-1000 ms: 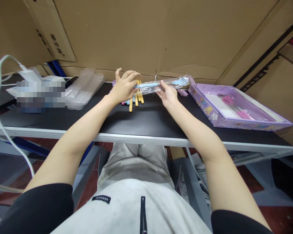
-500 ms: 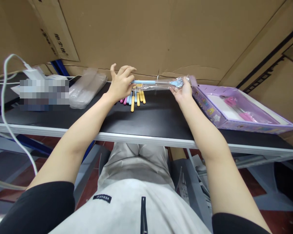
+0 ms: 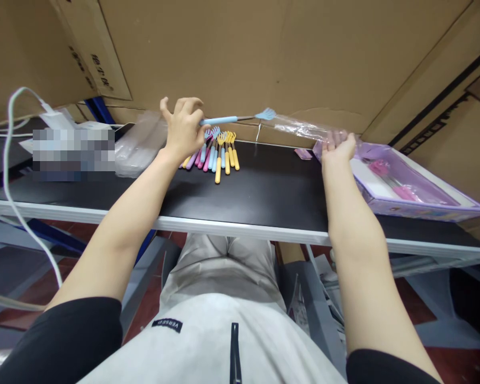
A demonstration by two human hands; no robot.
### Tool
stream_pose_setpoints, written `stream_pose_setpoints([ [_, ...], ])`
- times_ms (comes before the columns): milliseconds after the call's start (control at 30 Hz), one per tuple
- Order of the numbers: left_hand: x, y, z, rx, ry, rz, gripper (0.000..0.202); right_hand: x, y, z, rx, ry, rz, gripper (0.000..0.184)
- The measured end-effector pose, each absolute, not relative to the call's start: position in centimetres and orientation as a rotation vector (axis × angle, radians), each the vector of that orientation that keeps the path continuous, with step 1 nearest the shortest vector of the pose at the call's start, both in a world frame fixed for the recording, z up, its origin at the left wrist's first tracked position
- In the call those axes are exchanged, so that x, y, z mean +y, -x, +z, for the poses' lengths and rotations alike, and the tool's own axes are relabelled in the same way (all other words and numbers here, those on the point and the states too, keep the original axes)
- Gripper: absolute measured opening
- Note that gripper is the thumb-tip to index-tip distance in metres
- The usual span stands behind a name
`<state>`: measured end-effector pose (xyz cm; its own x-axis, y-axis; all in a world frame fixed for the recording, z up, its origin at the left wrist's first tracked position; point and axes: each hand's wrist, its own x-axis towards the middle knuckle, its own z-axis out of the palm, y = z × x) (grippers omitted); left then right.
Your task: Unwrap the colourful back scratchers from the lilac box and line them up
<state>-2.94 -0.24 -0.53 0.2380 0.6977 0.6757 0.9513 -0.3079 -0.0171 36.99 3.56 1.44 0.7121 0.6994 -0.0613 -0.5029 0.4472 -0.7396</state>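
Observation:
My left hand [image 3: 186, 130] pinches the handle end of a light-blue back scratcher [image 3: 221, 120] between thumb and fingers, the other fingers raised. The scratcher lies level in the air, its claw-shaped head pointing right. From the head a clear plastic sleeve [image 3: 300, 128] stretches to the right, and my right hand [image 3: 338, 148] has its fingers closed on the far end. Whether the head's tip is still inside the sleeve, I cannot tell. Below my left hand, several back scratchers [image 3: 218, 170] with yellow, blue, pink and purple handles lie fanned out on the black table.
At the right stands an open purple box [image 3: 424, 213] holding a pink back scratcher [image 3: 404, 191] in clear plastic. A small purple card [image 3: 303, 154] lies left of it. Clear plastic sleeves [image 3: 138, 152] are stacked at the left, near a white cable [image 3: 8, 176]. Cardboard [image 3: 244, 58] walls the back.
My right hand has moved right with the plastic sleeve, drawing it off the scratcher's handle and shaft. My left hand has shifted left with the scratcher. The small card now shows.

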Motion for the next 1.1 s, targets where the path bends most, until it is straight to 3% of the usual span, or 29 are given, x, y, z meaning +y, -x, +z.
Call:
stream_pose_setpoints([
  [133,0.0,3.6,-0.5,-1.580,2.056,-0.780,0.061,3.4,-36.3,1.6,-0.252,0.830,0.744,0.029],
  [267,0.5,3.7,-1.0,-1.465,2.078,-0.936,0.059,3.2,-35.1,1.9,-0.301,0.831,0.751,0.024],
  [467,0.0,2.8,-0.8,-1.529,2.064,-0.770,0.058,3.4,-35.1,2.0,-0.297,0.846,0.759,0.020],
  [767,-1.4,2.0,-0.4,-1.402,2.134,-1.081,0.057,2.5,-34.7,2.0,-0.291,0.816,0.819,0.017],
  [1100,-0.2,2.4,-1.2,-1.416,2.104,-0.993,0.053,2.8,-34.8,2.2,-0.310,0.829,0.797,0.021],
])
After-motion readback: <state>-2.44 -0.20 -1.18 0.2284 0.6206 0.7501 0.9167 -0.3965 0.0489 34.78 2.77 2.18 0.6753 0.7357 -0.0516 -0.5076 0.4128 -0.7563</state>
